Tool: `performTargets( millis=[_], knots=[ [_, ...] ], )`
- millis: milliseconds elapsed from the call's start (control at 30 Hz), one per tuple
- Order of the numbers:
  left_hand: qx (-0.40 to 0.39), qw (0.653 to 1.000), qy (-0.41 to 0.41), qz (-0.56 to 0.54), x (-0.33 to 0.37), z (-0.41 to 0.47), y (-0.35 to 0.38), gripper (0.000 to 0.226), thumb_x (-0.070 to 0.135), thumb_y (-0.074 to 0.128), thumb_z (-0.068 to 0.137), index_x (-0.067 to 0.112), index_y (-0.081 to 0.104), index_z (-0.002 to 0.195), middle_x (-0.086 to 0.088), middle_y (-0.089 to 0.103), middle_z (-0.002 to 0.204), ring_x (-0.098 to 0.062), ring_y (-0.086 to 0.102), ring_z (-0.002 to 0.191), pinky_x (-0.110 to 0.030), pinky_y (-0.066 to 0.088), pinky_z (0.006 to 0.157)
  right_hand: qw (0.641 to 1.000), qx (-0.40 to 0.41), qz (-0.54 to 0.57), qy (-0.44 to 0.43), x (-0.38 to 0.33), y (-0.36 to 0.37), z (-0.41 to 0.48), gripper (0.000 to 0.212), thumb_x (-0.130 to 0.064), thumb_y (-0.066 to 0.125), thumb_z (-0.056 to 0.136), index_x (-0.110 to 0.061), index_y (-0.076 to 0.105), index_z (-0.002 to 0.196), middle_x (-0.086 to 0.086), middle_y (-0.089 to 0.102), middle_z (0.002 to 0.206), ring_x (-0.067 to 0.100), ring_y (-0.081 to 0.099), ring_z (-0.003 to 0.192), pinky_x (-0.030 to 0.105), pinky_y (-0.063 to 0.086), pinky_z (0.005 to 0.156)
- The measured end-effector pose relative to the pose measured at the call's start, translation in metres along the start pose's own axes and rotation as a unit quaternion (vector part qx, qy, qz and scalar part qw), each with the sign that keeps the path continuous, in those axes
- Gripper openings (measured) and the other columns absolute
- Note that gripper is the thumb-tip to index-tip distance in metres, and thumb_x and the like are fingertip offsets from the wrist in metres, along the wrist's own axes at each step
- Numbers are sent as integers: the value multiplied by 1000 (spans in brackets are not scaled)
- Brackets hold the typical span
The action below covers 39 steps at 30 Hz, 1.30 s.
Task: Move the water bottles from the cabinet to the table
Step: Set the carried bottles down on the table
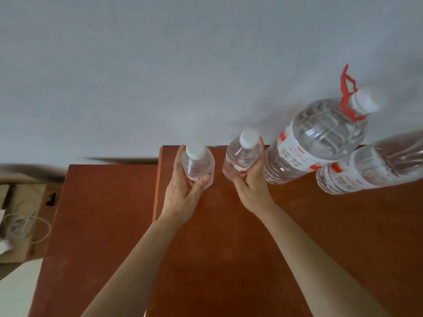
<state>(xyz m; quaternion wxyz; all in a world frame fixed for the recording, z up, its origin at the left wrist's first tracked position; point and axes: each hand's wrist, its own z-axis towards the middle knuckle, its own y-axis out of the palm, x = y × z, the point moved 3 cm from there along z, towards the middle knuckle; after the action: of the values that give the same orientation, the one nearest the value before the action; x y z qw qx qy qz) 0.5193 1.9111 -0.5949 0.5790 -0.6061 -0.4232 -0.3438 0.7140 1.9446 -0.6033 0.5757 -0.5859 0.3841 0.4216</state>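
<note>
While the left grip (183, 193) clasps the left bottle (198, 165) and the right grip (254, 186) the right bottle (242, 156), both should rise straight, clear of the jug (320, 138) alongside.

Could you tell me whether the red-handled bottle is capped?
Capped: a white cap tops the red-handled bottle.
</note>
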Motion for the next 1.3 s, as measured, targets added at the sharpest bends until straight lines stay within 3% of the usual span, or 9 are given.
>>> performTargets(
  millis=[167,367,500,600,733,867,967,1200,1300],
  knots=[
    [34,999,-28,-16,-2,-9,8,81,75,57,86,54,13,151,2,51,149,-20,60,127,-54,55,97,1000,23,-8,-13,10,0,-3,81,-32,66,99,-50,4,149,5,37,156,7,39,144,24,35,116],
    [25,997,-68,5,8,-71,22,80,78,54,84,59,10,148,0,43,155,-25,53,134,-57,53,99,1000,-7,-30,5,6,-16,-62,81,-35,66,98,-20,10,155,11,38,156,16,42,144,34,42,115],
    [46,993,-109,16,18,-135,40,78,75,54,84,53,11,144,-5,43,154,-27,50,135,-53,52,101,999,-9,-41,28,16,-34,-132,83,-32,69,98,-27,9,154,15,41,151,26,47,139,48,49,108],
    [83,987,-135,24,23,-179,53,71,62,58,89,48,15,143,-7,49,148,-30,54,129,-53,54,98,999,-2,-39,36,21,-46,-176,80,-32,68,98,-29,10,153,14,45,146,26,50,136,48,51,106],
    [119,977,-173,20,35,-245,81,70,65,56,91,35,21,143,-9,53,141,-30,56,123,-39,51,90,997,-35,-33,56,21,-68,-231,78,-46,63,98,-33,9,152,14,45,147,27,50,136,47,51,106],
    [145,967,-204,40,51,-280,95,62,45,60,96,41,19,143,-7,60,132,-31,61,109,-40,49,86,994,-91,-25,62,8,-86,-243,80,-49,63,97,-36,10,156,3,38,156,19,42,144,47,49,110],
    [202,952,-231,27,85,-290,86,66,50,60,96,33,26,150,6,58,125,-29,63,113,-46,53,93,991,-124,-34,33,-22,-114,-233,81,-51,62,98,-40,8,159,-9,27,163,9,33,148,41,45,114],
    [378,917,-126,-13,193,-351,-6,65,45,64,96,39,29,151,9,57,135,-20,58,122,-47,50,101,986,-123,-36,-110,-139,-143,-225,86,-52,57,99,-46,-5,158,-4,30,162,6,38,140,37,52,105],
    [439,896,-62,-33,246,-373,-56,57,31,66,98,31,36,147,16,58,129,-7,58,120,-28,51,97,978,-136,3,-158,-201,-132,-218,87,-50,58,100,-44,-6,159,2,37,158,13,46,137,37,54,102]
  ],
)
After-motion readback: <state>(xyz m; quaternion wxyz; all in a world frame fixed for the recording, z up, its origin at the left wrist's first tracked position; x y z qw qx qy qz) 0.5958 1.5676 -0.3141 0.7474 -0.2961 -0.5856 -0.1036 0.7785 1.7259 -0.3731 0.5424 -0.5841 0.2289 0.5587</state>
